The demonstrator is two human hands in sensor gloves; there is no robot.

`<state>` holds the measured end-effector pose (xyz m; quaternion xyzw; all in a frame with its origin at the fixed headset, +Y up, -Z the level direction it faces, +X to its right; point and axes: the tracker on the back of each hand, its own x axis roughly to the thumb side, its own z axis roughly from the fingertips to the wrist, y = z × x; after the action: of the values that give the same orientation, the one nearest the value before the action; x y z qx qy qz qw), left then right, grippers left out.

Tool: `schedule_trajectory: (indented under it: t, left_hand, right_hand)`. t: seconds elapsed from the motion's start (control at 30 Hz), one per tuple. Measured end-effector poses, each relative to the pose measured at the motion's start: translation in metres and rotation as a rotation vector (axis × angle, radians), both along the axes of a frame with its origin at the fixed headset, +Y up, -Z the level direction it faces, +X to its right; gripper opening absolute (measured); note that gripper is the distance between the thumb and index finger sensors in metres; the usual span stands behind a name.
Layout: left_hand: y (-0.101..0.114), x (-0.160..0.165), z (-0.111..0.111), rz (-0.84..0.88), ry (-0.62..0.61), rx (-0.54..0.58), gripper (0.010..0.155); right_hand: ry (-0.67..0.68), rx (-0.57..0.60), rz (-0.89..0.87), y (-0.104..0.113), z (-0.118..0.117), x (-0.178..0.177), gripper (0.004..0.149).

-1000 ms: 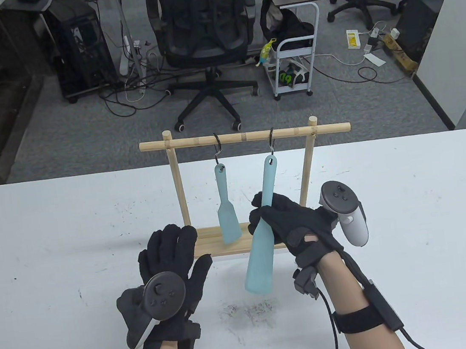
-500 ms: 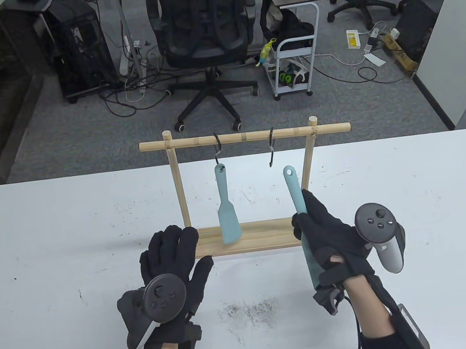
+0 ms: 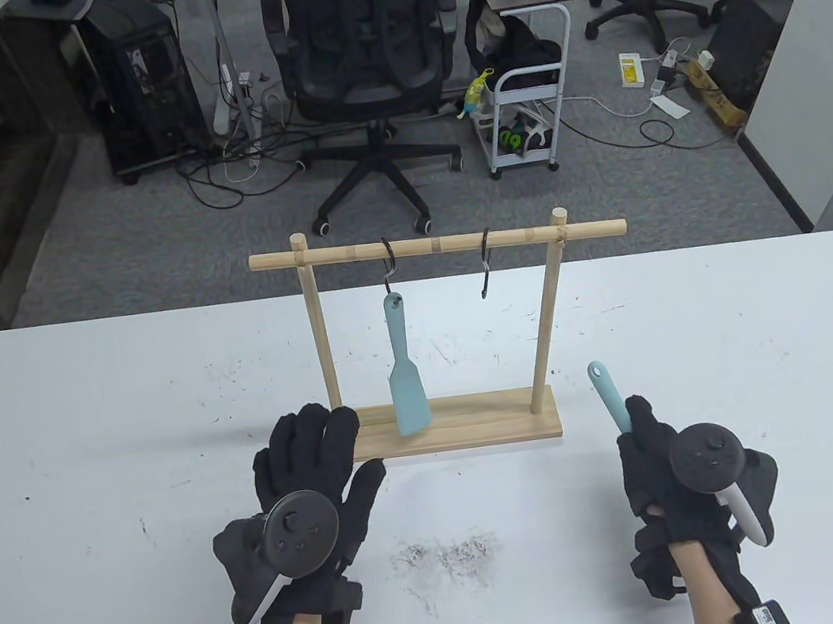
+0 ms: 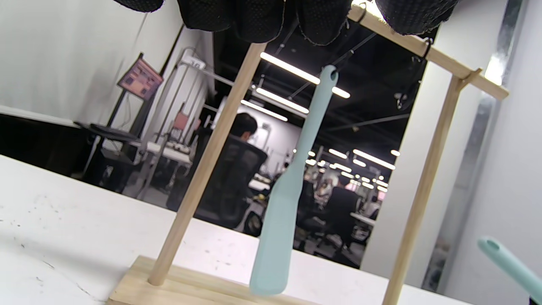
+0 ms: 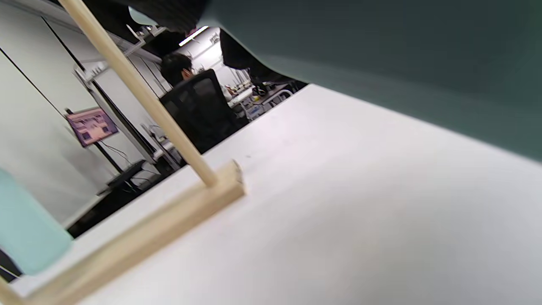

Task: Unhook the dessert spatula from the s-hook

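My right hand [image 3: 663, 463] grips a light teal dessert spatula [image 3: 610, 397] low over the table, right of the wooden rack [image 3: 439, 248]. Only the spatula's handle end shows above the glove; the blade fills the top of the right wrist view [image 5: 381, 63]. The right S-hook [image 3: 485, 264] hangs bare from the rack's bar. A second teal spatula [image 3: 403, 375] hangs from the left S-hook [image 3: 388, 270]; it also shows in the left wrist view [image 4: 288, 190]. My left hand [image 3: 314, 463] rests flat, fingers spread, on the left end of the rack's base [image 3: 478, 426].
The white table [image 3: 97, 446] has dark scuff marks [image 3: 448, 553] in front of the rack. Beyond its far edge are an office chair [image 3: 368, 58], a small white cart [image 3: 532, 113] and cables on the floor.
My right hand lifted the spatula off the right S-hook, then carried it down and to the right, beside the rack. The left hand stayed on the base.
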<state>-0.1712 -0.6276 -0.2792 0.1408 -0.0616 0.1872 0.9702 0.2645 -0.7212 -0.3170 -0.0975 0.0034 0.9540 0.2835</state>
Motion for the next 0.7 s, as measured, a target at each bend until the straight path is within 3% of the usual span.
schedule_trajectory:
  t: [0.27, 0.7]
  left_hand:
    - [-0.002, 0.006, -0.002, -0.032, 0.007, -0.014, 0.072]
    - [-0.002, 0.008, -0.002, -0.043, 0.012, -0.013, 0.073]
  right_hand:
    - [-0.043, -0.193, 0.154, -0.038, -0.01, 0.009, 0.059]
    - [-0.104, -0.28, 0.486, -0.054, -0.019, -0.013, 0.057]
